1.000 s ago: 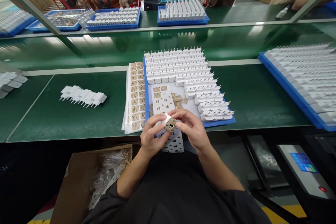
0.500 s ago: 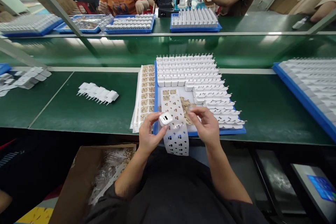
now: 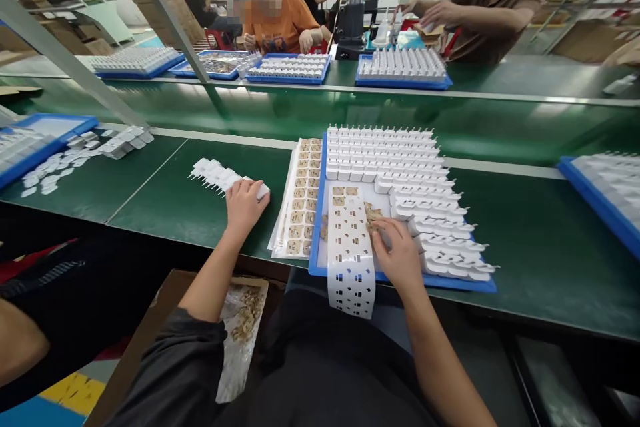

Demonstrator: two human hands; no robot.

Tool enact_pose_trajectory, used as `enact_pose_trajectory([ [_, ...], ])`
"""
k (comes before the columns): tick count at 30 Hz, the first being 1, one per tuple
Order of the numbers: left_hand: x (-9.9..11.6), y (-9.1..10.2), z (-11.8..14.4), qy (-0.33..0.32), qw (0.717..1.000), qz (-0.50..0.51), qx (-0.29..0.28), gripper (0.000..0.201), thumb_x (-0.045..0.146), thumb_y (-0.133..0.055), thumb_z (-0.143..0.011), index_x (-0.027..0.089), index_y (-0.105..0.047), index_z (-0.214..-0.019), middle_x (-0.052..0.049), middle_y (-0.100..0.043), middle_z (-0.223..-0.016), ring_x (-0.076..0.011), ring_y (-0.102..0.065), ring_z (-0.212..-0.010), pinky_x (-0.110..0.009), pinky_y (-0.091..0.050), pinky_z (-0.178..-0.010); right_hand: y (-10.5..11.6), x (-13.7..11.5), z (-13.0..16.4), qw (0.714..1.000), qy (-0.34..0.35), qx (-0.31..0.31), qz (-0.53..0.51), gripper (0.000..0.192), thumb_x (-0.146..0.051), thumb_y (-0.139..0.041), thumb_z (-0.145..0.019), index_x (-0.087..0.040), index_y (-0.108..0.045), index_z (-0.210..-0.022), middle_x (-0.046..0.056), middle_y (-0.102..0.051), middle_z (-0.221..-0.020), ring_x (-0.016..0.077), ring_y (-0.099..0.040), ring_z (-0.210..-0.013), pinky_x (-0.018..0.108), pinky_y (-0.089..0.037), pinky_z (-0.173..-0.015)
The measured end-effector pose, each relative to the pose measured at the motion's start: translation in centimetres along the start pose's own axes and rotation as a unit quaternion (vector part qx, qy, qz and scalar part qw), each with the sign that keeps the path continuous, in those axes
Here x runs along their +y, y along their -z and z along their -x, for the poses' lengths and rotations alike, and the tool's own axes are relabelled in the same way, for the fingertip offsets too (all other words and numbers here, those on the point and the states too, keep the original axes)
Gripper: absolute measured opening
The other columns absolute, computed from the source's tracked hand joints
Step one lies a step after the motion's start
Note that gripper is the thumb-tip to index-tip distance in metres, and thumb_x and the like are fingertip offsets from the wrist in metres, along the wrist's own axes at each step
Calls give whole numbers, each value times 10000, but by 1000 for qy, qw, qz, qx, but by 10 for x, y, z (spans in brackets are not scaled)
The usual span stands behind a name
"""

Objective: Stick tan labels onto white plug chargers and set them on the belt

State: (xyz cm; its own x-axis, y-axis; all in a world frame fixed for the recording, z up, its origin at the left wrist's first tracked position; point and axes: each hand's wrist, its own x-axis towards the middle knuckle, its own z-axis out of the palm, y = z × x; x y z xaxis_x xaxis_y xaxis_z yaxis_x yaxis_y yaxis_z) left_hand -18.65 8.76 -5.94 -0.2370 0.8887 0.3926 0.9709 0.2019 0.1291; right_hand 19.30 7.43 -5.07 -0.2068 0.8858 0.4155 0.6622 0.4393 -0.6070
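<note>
My left hand (image 3: 245, 203) is closed around a white plug charger (image 3: 263, 191) at the right end of a short row of white chargers (image 3: 213, 172) lying on the green table. Their metal pins point toward me. My right hand (image 3: 397, 250) is over the blue tray (image 3: 316, 257), its thumb and fingers apart beside a pile of tan backing scraps (image 3: 373, 212). Nothing shows between those fingers. Beside it, a white punched label sheet (image 3: 350, 233) hangs over the tray's front edge, with a few tan labels left at its top.
White chargers (image 3: 385, 153) stand in rows in the tray. Label sheets (image 3: 303, 213) are stacked at its left. Another blue tray (image 3: 595, 193) stands far right; loose white pieces (image 3: 55, 170) lie far left. An open carton (image 3: 165, 300) is below. Co-workers sit across the bench.
My left hand has carried the charger left to the row on the table. My right hand has lowered to the scrap pile, and the clear bit between its fingers is gone. The view has shifted.
</note>
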Motion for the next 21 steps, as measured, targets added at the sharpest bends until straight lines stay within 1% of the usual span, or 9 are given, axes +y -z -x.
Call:
enact_pose_trajectory([
  [5, -12, -10, -6, 17, 1000, -5, 13, 471, 409, -508, -953, 149, -639, -1323, -191, -604, -1369, -387, -510, -1271, -502, -401, -1013, 1, -1, 0, 1000, 5, -7, -9, 235, -283, -482, -986, -204, -684, -1078, 133, -693, -1161, 295, -652, -1128, 498, -541, -997],
  [10, -23, -13, -11, 29, 1000, 10, 7, 438, 394, -526, -945, 170, -650, -1300, -175, -609, -1356, -397, -520, -1263, -534, -404, -1030, 1, -1, 1, 1000, 23, -2, 1, 212, -246, -487, -984, -209, -678, -1070, 112, -704, -1133, 278, -657, -1102, 483, -546, -987],
  [13, -20, -9, -20, 52, 998, 11, 14, 460, 395, -563, -924, 148, -646, -1304, -201, -596, -1357, -424, -511, -1266, -563, -411, -1022, 4, -5, -10, 999, 37, -17, 20, 225, -234, -481, -985, -211, -678, -1091, 99, -710, -1138, 276, -650, -1114, 478, -533, -1003],
  [15, -4, -4, -26, 39, 998, 31, 24, 452, 398, -562, -934, 136, -655, -1291, -206, -606, -1344, -417, -516, -1260, -552, -425, -1018, 4, -13, -27, 996, 32, -54, 55, 263, -219, -458, -994, -198, -676, -1140, 105, -703, -1164, 274, -639, -1135, 457, -521, -1014],
  [16, 10, -1, -28, 16, 998, 51, 23, 432, 400, -557, -942, 140, -667, -1269, -197, -625, -1321, -400, -530, -1244, -534, -436, -1016, 2, -17, -39, 993, 23, -83, 80, 291, -206, -440, -1001, -189, -668, -1180, 112, -692, -1194, 270, -633, -1152, 441, -515, -1018],
  [17, 27, 2, -30, -21, 997, 78, 14, 403, 402, -550, -953, 151, -681, -1240, -177, -652, -1288, -374, -550, -1223, -509, -447, -1014, 0, -22, -53, 986, 4, -122, 112, 316, -193, -425, -1008, -179, -655, -1225, 120, -677, -1228, 267, -626, -1173, 422, -511, -1016],
  [18, 46, 5, -32, -68, 992, 107, -6, 365, 396, -547, -959, 168, -696, -1203, -153, -681, -1246, -345, -573, -1190, -486, -458, -1010, -4, -26, -67, 976, -21, -163, 145, 351, -170, -398, -1018, -177, -628, -1283, 125, -654, -1280, 256, -619, -1197, 404, -504, -1020],
  [19, 68, 7, -33, -115, 984, 132, -36, 322, 385, -545, -965, 191, -706, -1166, -128, -704, -1206, -318, -597, -1153, -463, -473, -995, -9, -29, -81, 970, -34, -179, 158, 363, -150, -397, -1015, -164, -623, -1300, 141, -644, -1297, 261, -632, -1178, 400, -510, -998],
  [21, 109, 7, -35, -213, 958, 150, -117, 270, 335, -545, -967, 213, -706, -1146, -97, -727, -1171, -284, -621, -1132, -437, -480, -992, -20, -31, -106, 962, -54, -199, 178, 347, -103, -423, -991, -135, -654, -1248, 172, -645, -1274, 282, -651, -1143, 400, -516, -960],
])
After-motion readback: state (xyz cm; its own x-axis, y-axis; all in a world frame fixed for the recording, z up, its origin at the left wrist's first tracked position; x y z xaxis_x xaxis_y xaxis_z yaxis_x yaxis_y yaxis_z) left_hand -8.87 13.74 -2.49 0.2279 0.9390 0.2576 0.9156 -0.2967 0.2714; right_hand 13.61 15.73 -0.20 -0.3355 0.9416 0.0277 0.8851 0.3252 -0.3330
